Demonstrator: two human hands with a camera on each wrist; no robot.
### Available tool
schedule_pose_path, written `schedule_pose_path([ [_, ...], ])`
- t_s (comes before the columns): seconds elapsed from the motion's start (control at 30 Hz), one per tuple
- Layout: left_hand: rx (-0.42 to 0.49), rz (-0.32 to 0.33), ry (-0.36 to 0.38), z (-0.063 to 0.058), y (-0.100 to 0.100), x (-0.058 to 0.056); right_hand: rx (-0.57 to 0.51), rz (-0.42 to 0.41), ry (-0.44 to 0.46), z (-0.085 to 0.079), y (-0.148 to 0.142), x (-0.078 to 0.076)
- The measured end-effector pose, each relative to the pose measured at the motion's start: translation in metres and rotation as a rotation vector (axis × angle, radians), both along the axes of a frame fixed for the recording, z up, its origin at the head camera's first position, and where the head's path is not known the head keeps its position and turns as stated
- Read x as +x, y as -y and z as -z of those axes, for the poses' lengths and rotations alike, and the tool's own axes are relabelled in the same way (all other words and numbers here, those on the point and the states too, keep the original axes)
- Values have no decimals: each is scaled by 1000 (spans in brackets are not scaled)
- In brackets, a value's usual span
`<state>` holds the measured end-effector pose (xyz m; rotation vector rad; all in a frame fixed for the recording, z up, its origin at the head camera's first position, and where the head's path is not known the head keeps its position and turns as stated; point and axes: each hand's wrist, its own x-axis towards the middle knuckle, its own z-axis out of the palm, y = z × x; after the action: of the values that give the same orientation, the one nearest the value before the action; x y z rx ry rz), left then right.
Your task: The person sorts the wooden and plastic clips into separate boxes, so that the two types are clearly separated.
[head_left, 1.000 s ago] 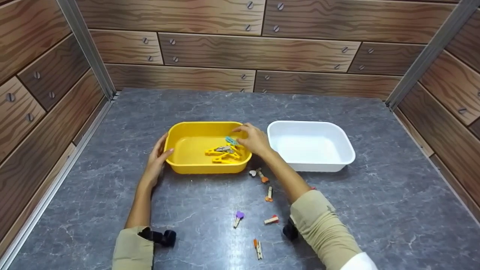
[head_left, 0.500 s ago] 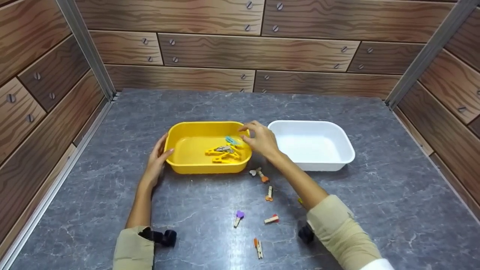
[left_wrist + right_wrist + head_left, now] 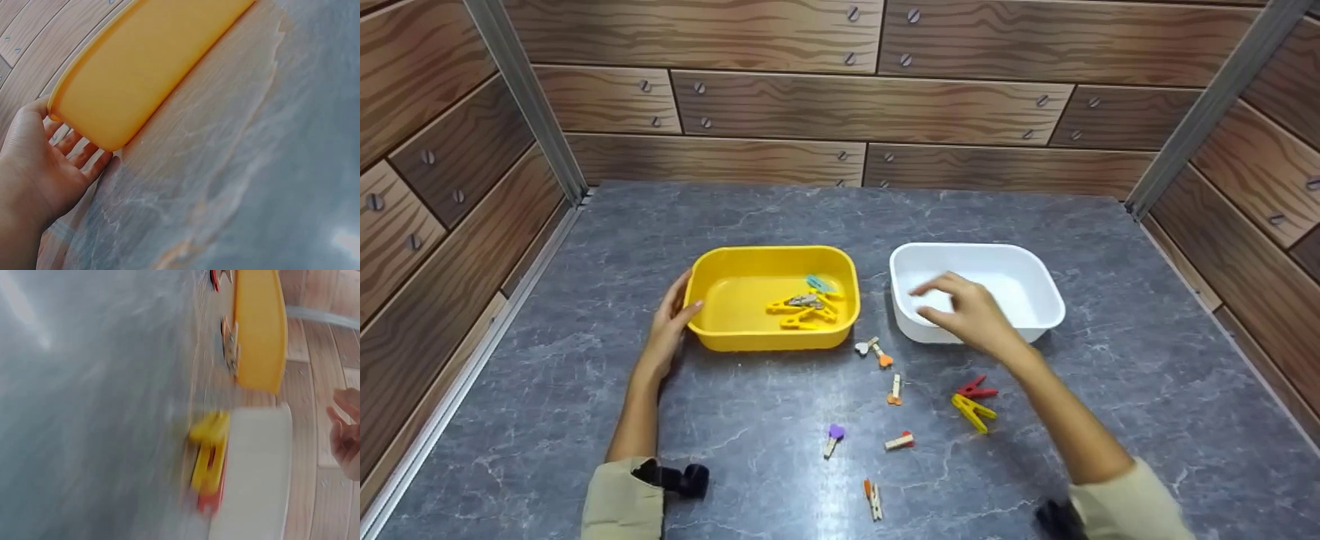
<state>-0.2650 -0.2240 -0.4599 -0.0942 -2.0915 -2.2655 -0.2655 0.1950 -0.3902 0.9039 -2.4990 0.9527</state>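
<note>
My left hand (image 3: 666, 326) holds the left end of a yellow plastic tub (image 3: 772, 342), thumb over the rim and fingers along the outer wall. Inside the tub, toward its right side, lie several yellow clothespins (image 3: 802, 321), a teal clothespin (image 3: 819, 284) and a greyish clip (image 3: 805, 301). Over the front left part of a white tub (image 3: 1035, 296) hovers my right hand (image 3: 979, 319), thumb and fingers apart and holding nothing. Below it on the table lie a red clothespin (image 3: 977, 388) and a yellow clothespin (image 3: 973, 412).
Several small wooden clothespins with coloured ends are scattered in front of the tubs, among them a purple heart one (image 3: 833, 441), a red one (image 3: 900, 441) and an orange one (image 3: 873, 500). Wood-patterned walls (image 3: 855, 105) enclose the grey marbled table (image 3: 765, 465).
My right hand has moved away from the yellow tub's right end to the right, over the white tub. The teal clothespin stays in the yellow tub. My left hand keeps its place.
</note>
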Motion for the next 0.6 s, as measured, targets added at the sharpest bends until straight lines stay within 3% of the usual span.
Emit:
schedule_pose_path([
  [0.17, -7, -3, 12, -1, 1, 1, 71, -69, 74, 3, -40, 19],
  [0.3, -7, -5, 18, 0, 1, 1, 100, -121, 208, 9, -68, 30],
  [0.43, 15, -5, 16, 7, 3, -4, 79, -138, 336, 16, -88, 36],
  [0.6, 5, -16, 15, 19, 6, -12, 56, -184, 407, 25, -100, 41],
])
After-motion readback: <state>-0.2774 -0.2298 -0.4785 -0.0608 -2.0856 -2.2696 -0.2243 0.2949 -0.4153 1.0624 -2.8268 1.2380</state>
